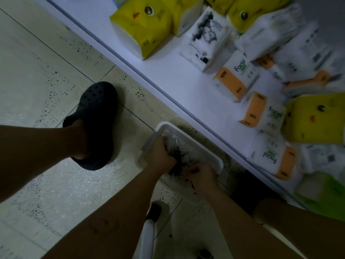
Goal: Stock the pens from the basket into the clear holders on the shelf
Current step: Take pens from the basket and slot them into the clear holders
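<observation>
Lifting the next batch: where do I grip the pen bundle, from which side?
Best around its middle, from above: the pen bundle lies low in the white basket, whose walls block side approaches. The left hand wraps it there; right hand holds its near end.

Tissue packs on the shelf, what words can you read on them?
"Facial" on the first orange-and-white tissue pack.
"Facial" on the second orange-and-white tissue pack.
"Facial", seen upside down, on the third orange-and-white tissue pack.
The small print on the white packs is too blurred to read.
The yellow packs show a chick face, but no readable words.
</observation>
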`<act>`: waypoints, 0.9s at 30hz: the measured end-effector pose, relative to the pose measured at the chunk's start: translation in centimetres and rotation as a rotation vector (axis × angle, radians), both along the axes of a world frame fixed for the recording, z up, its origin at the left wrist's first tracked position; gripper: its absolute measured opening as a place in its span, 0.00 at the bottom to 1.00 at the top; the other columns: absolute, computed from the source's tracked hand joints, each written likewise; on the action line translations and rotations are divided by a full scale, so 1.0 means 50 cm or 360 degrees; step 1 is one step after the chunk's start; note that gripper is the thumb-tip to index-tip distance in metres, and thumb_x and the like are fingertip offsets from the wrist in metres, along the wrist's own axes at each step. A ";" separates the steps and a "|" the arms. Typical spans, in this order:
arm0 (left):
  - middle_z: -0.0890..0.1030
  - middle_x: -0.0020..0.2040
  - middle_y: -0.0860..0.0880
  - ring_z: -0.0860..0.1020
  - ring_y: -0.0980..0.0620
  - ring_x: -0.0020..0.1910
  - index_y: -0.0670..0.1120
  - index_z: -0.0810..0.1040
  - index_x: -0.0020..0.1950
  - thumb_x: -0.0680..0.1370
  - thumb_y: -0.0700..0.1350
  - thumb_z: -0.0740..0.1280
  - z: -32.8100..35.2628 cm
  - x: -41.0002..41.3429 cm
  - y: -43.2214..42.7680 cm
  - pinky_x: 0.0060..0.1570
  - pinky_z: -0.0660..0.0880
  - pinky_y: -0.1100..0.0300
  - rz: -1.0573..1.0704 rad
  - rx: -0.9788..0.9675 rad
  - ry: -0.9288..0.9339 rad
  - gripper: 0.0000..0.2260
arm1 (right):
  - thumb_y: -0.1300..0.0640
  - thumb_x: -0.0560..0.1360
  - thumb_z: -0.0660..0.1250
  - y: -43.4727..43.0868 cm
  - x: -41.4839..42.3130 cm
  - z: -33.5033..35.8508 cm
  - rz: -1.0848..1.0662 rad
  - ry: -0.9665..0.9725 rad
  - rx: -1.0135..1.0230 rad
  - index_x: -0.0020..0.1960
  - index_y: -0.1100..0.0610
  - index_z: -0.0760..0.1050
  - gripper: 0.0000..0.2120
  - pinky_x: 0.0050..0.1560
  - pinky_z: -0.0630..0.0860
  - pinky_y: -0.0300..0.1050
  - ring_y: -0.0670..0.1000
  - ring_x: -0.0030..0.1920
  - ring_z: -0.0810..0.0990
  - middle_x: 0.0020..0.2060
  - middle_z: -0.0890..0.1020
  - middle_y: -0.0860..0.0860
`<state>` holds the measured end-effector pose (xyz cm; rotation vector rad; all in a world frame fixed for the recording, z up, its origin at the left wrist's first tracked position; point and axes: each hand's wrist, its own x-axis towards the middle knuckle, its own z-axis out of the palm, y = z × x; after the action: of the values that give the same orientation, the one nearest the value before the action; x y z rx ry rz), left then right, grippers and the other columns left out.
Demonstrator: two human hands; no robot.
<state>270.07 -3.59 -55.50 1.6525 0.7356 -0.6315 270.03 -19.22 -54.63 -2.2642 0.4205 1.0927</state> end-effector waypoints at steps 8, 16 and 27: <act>0.77 0.51 0.45 0.78 0.43 0.54 0.45 0.69 0.63 0.71 0.31 0.70 0.120 -0.004 0.013 0.54 0.78 0.44 -0.0419 -0.0281 0.0067 0.23 | 0.61 0.74 0.68 0.011 -0.029 0.102 -0.0209 -0.0143 0.0110 0.57 0.53 0.71 0.14 0.46 0.80 0.49 0.53 0.48 0.79 0.49 0.80 0.51; 0.79 0.53 0.38 0.79 0.47 0.46 0.48 0.66 0.73 0.80 0.32 0.58 0.238 -0.014 -0.011 0.40 0.77 0.63 -0.0493 -0.0280 -0.0286 0.23 | 0.47 0.82 0.56 0.005 -0.035 0.255 0.0143 -0.0419 0.0047 0.47 0.53 0.74 0.12 0.40 0.78 0.45 0.46 0.39 0.77 0.39 0.77 0.47; 0.82 0.43 0.39 0.83 0.44 0.41 0.49 0.75 0.65 0.79 0.40 0.66 0.511 -0.019 -0.033 0.40 0.81 0.48 -0.0440 -0.0219 -0.0887 0.14 | 0.55 0.81 0.62 -0.037 -0.075 0.465 -0.0460 -0.0994 0.0536 0.52 0.52 0.76 0.05 0.32 0.74 0.44 0.49 0.29 0.78 0.32 0.80 0.53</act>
<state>269.12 -5.26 -29.96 1.7030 0.0603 -0.3697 266.25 -21.05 -31.36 -2.0235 0.2636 0.2546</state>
